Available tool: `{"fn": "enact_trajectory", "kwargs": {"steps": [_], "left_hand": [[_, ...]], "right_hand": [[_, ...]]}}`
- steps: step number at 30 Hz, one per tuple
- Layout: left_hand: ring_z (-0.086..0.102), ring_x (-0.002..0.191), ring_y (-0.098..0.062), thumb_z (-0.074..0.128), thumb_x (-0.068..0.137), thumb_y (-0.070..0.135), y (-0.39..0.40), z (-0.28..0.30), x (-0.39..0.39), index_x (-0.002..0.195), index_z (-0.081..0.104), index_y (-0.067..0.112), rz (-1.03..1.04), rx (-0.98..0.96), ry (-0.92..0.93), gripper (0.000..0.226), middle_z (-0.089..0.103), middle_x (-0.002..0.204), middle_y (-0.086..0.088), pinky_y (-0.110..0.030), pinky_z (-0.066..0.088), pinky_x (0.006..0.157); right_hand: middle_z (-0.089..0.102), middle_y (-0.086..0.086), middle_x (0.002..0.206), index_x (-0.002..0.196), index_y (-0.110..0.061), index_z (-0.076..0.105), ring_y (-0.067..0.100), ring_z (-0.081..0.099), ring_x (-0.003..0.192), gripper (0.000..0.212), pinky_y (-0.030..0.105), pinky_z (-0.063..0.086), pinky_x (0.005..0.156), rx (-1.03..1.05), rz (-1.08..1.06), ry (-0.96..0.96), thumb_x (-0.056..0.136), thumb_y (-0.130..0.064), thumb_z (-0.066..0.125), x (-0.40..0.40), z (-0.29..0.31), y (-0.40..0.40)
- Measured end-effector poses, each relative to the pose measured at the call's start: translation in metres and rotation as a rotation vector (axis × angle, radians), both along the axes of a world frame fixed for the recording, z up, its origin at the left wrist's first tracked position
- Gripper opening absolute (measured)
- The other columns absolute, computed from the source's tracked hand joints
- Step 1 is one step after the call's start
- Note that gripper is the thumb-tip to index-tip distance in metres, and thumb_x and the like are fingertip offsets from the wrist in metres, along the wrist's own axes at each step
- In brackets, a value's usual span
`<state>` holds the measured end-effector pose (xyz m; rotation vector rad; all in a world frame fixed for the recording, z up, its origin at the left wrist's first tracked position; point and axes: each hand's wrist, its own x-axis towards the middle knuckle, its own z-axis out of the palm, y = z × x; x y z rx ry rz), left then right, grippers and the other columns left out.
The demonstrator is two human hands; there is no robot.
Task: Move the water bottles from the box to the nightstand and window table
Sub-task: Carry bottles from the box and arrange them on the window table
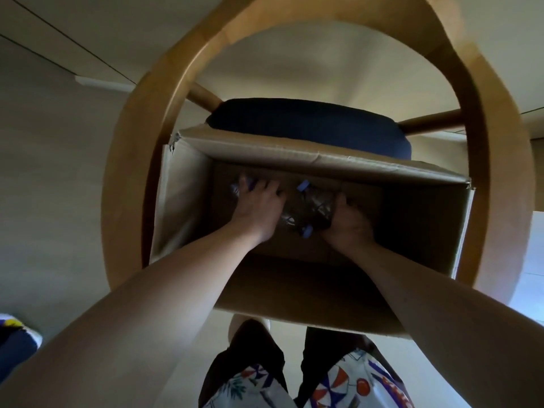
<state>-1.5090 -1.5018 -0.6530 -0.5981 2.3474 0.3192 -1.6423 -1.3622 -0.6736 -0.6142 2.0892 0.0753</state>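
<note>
1. We are reaching both hands down into the box (188, 201), which is sitting on the chair (309, 122).
2. Our left hand (256, 207) is lying over a bottle (235, 188) at the box's left, fingers curling onto it.
3. Our right hand (348, 220) is closing around a second bottle (315, 201) at the box's middle.
4. A third bottle (294, 223) is lying between our hands, on the box floor.

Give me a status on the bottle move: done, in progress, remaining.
Done: nothing visible; no nightstand or window table is in view. In progress: both hands are down in the cardboard box on the chair, the left hand over a bottle at the left, the right hand against the clear blue-capped bottles. Remaining: every bottle seen is in the box, so lifting and carrying are still ahead.
</note>
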Motion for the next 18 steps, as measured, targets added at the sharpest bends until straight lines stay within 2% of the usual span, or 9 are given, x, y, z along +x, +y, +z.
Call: {"fn": "enact_trajectory", "kwargs": {"steps": [3, 5, 8, 11, 14, 18], "left_hand": [[0.051, 0.127, -0.033, 0.079, 0.079, 0.03, -0.005, 0.011, -0.001, 0.132, 0.058, 0.026, 0.044, 0.098, -0.06, 0.057, 0.057, 0.133, -0.003, -0.065, 0.033, 0.109], [0.056, 0.122, -0.034, 0.084, 0.074, 0.038, -0.008, 0.022, 0.001, 0.129, 0.059, 0.027, 0.134, 0.172, -0.095, 0.061, 0.061, 0.129, -0.003, -0.058, 0.041, 0.102], [0.061, 0.115, -0.034, 0.089, 0.067, 0.042, -0.008, 0.044, 0.007, 0.125, 0.06, 0.028, 0.202, 0.254, -0.09, 0.066, 0.062, 0.122, -0.003, -0.055, 0.046, 0.096], [0.061, 0.109, -0.031, 0.091, 0.061, 0.042, -0.007, 0.072, 0.011, 0.12, 0.061, 0.027, 0.194, 0.263, -0.036, 0.068, 0.061, 0.114, -0.002, -0.053, 0.05, 0.093], [0.06, 0.106, -0.029, 0.09, 0.056, 0.042, -0.011, 0.105, 0.01, 0.117, 0.062, 0.026, 0.185, 0.26, 0.041, 0.07, 0.059, 0.11, -0.001, -0.05, 0.054, 0.09], [0.058, 0.094, -0.023, 0.089, 0.052, 0.045, -0.019, 0.156, 0.003, 0.099, 0.059, 0.028, 0.159, 0.253, 0.167, 0.059, 0.053, 0.092, 0.006, -0.04, 0.054, 0.082]], "right_hand": [[0.061, 0.014, 0.132, 0.133, -0.018, 0.042, 0.037, 0.061, 0.122, 0.082, 0.041, 0.052, 0.096, -0.005, -0.133, -0.04, 0.072, -0.052, 0.083, 0.0, 0.006, 0.004], [0.064, 0.014, 0.128, 0.132, -0.015, 0.044, 0.037, 0.064, 0.117, 0.078, 0.038, 0.054, 0.091, -0.015, -0.182, -0.022, 0.072, -0.045, 0.084, 0.003, 0.013, 0.01], [0.069, 0.015, 0.119, 0.127, -0.013, 0.043, 0.036, 0.067, 0.11, 0.078, 0.036, 0.054, 0.082, -0.015, -0.24, 0.002, 0.066, -0.029, 0.089, 0.009, 0.031, 0.019], [0.068, 0.014, 0.116, 0.129, -0.012, 0.04, 0.036, 0.067, 0.107, 0.082, 0.033, 0.049, 0.075, -0.024, -0.277, 0.037, 0.067, -0.028, 0.09, 0.012, 0.058, 0.021], [0.066, 0.014, 0.118, 0.127, -0.011, 0.043, 0.037, 0.064, 0.111, 0.081, 0.034, 0.047, 0.077, -0.079, -0.325, 0.08, 0.064, -0.029, 0.091, 0.016, 0.091, 0.02], [0.064, 0.012, 0.117, 0.116, -0.015, 0.042, 0.036, 0.061, 0.116, 0.075, 0.036, 0.046, 0.083, -0.177, -0.421, 0.151, 0.062, -0.03, 0.092, 0.022, 0.146, 0.021]]}}
